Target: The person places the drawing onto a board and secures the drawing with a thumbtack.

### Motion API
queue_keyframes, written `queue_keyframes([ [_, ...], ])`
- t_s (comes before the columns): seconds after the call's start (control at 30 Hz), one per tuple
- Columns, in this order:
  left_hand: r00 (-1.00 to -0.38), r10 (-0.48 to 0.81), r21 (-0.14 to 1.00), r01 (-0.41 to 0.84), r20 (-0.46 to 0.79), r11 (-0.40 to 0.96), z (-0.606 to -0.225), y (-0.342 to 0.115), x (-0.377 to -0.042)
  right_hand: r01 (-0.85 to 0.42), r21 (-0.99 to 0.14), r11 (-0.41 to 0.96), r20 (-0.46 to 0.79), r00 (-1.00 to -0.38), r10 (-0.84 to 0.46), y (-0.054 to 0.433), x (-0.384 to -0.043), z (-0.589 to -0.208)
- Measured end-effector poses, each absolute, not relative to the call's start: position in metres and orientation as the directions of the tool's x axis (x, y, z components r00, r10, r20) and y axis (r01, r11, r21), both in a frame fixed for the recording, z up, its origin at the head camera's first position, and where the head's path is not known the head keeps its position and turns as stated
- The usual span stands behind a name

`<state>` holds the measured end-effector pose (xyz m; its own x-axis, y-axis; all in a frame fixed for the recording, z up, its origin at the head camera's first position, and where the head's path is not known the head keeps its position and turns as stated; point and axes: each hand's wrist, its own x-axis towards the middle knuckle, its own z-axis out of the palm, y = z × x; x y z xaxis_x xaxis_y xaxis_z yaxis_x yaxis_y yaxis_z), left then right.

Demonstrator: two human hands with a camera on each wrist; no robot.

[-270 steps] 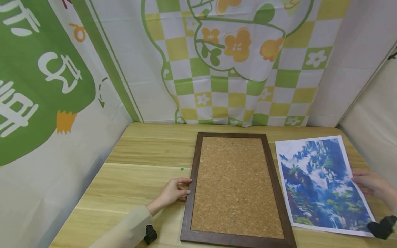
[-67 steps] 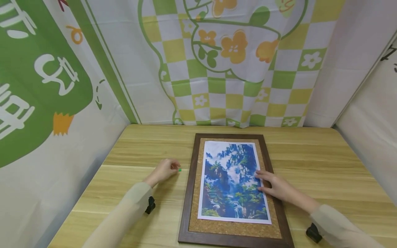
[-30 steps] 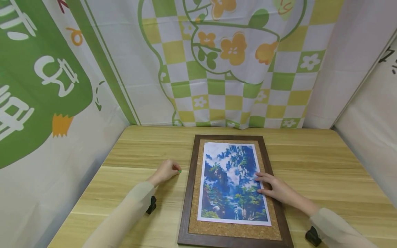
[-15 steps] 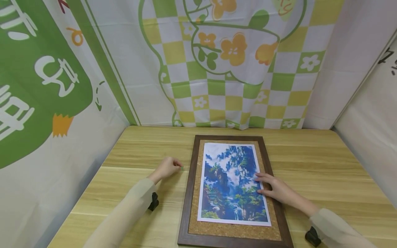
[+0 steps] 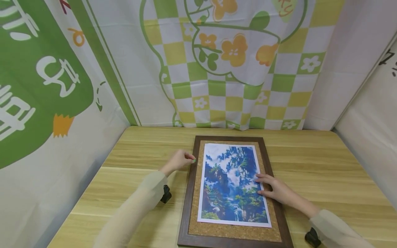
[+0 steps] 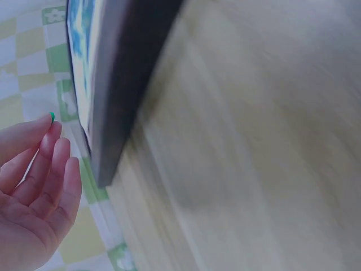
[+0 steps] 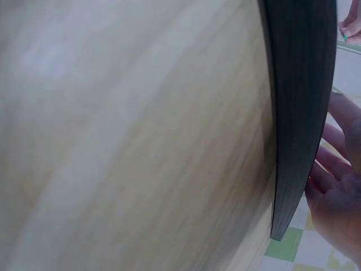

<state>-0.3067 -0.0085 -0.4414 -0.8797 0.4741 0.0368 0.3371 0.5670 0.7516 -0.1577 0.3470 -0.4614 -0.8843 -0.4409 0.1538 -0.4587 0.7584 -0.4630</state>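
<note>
My left hand [image 5: 178, 161] pinches a small green thumbtack [image 5: 194, 161] between thumb and fingertips, just above the left side of the frame. In the left wrist view the same thumbtack [image 6: 52, 116] shows only as a green tip; its point is hidden. A cork board [image 5: 229, 231] in a dark brown frame [image 5: 201, 240] lies flat on the table. On the cork rests a printed landscape picture [image 5: 232, 182] with a white border. My right hand [image 5: 276, 188] rests with spread, relaxed fingers on the picture's right edge, its wrist over the frame's right side.
The wooden table [image 5: 322, 165] extends to both sides of the board. A checkered, flowered curtain [image 5: 229, 89] hangs behind its far edge. Cloth panels stand at left and right. A dark wrist camera [image 5: 166, 194] sits on my left wrist, another [image 5: 312, 237] on the right.
Since the earliest frame, the picture has come from the table's right onto the cork. My left hand has picked up the thumbtack and moved right and away, to the frame. Recently my right hand stays put.
</note>
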Motion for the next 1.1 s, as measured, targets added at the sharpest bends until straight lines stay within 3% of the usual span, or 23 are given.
queue_keyframes([
  [0.27,-0.876,0.478,0.78,0.345,0.067,0.522,-0.435,0.019,-0.315,-0.45,-0.465,0.763,0.148,-0.889,-0.434,0.347,-0.158,-0.461],
  [1.1,-0.939,0.343,0.935,0.101,-0.023,0.339,-0.43,0.097,-0.339,-0.438,-0.488,0.755,0.139,-0.893,-0.429,0.348,-0.159,-0.464],
])
